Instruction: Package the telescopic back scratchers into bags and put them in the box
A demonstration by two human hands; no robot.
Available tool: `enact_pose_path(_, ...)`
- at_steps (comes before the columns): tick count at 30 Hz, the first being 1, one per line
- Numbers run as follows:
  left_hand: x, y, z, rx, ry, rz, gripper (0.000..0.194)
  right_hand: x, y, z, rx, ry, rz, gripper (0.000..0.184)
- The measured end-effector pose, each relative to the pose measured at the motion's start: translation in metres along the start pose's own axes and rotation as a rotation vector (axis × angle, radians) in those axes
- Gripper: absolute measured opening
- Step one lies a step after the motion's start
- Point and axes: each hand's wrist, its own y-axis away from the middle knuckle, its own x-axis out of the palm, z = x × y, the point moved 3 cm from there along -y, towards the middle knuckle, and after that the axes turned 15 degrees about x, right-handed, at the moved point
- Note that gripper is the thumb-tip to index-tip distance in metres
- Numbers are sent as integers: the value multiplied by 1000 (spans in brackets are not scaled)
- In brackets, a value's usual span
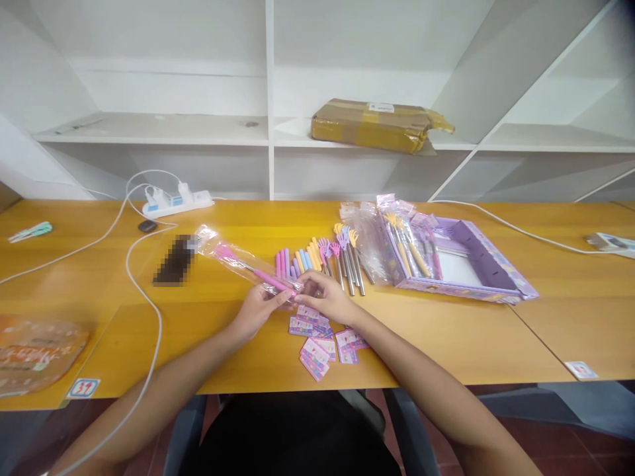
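Both my hands meet over the yellow table. My left hand and my right hand pinch the near end of a pink back-scratcher in a clear plastic sleeve, which slants up to the left. Just beyond my hands lies a row of loose pastel scratchers with metal stems. Small pink and purple cards lie scattered under my right wrist.
A purple display box holding more bagged scratchers stands to the right. A white power strip and its cables lie at the back left, near a blurred dark object. A brown parcel rests on the white shelf behind.
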Motion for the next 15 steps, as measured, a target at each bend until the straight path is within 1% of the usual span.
enact_pose_path(3, -2, -1, -1, 20, -20, -23, 39, -1, 2, 1, -11, -23, 33, 35)
enact_pose_path(6, -6, -3, -2, 47, -40, -56, 38, -7, 3, 0, -7, -91, 59, 34)
enact_pose_path(8, -9, -3, -1, 44, -55, -85, 38, -12, 2, -3, -7, -82, 19, 30)
enact_pose_path(9, -10, -4, -1, 38, -58, -98, 38, -16, 2, -4, -26, -36, -20, 26)
enact_pose_path(11, -12, -4, 0, 27, -51, -109, 40, -21, 1, -5, -110, 102, -98, 20)
enact_pose_path(12, -12, -4, 0, 23, -43, -108, 41, -23, 2, -4, -164, 165, -126, 21)
enact_pose_path(13, -12, -4, 0, 19, -33, -105, 42, -25, 3, -3, -213, 210, -138, 23)
enact_pose_path(15, -12, -4, -1, 17, -10, -102, 43, -25, 5, 0, -276, 239, -105, 25)
